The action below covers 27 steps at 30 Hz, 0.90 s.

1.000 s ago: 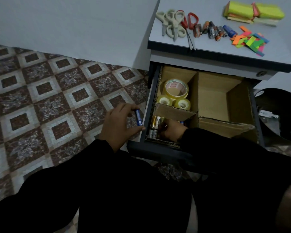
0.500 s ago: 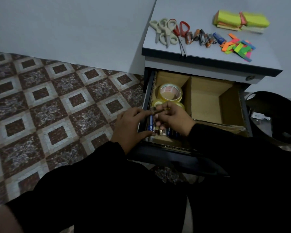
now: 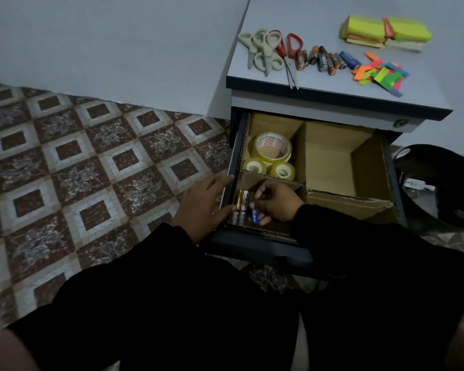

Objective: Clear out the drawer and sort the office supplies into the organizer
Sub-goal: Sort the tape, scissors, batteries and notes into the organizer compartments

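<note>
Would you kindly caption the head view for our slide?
Right hand sets a blue battery into the cardboard organizer's front-left compartment; left hand rests on the drawer edge.

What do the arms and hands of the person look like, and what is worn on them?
Both arms are covered by long, loose black sleeves that reach to the wrists, plain, with no visible pattern or marking. The left hand and the right hand are bare: no gloves, and no ring, watch or bracelet can be seen in this dim picture. Only the hands show beyond the cuffs.
</note>
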Available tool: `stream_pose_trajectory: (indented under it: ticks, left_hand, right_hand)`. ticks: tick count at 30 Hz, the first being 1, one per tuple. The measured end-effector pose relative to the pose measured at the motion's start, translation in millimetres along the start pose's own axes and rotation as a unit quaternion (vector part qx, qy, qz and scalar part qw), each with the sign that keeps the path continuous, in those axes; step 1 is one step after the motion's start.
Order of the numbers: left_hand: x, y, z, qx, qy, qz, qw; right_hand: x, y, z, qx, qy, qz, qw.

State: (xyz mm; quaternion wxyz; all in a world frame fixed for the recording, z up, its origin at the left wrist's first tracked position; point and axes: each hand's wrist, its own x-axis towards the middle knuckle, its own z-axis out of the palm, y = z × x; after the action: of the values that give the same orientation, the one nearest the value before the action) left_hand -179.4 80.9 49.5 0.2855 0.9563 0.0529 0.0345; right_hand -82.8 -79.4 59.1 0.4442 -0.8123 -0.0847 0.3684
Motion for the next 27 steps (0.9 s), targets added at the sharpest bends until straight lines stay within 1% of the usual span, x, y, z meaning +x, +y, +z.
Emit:
stream_pose_trajectory:
  ticks: [3,8,11,20,24,27]
  left_hand:
    - [-2.0,-3.1,2.9,-0.004,0.0,-0.017,1.0]
    - [-2.7,-0.9,6.1,-0.004,0.008,-0.02,1.0]
    - [-3.7,-0.7,6.3,0.005,0.017,-0.015,1.0]
    - [-3.3,-0.7,6.6,0.011,0.016,-0.019,1.0]
    - [-3.1,0.9,6.0,0.015,0.011,-0.022,1.0]
    - [-3.6,2.4,4.6,0.017,0.009,-0.026,0.999]
  right_hand:
    - [6.7,8.0,6.3,-0.055,0.019,0.031,0.998]
    - [8.7,8.9,13.0,-0.196,0.01,0.026,0.98]
    - [8.3,10.4,12.6,-0.214,0.008,0.019,0.977]
    - [8.3,10.8,12.1,-0.287,-0.026,-0.003,0.958]
    - [5.7,11.0,10.2,-0.316,-0.028,-0.044,0.947]
    - [5.1,10.7,10.0,-0.336,-0.045,-0.064,0.939]
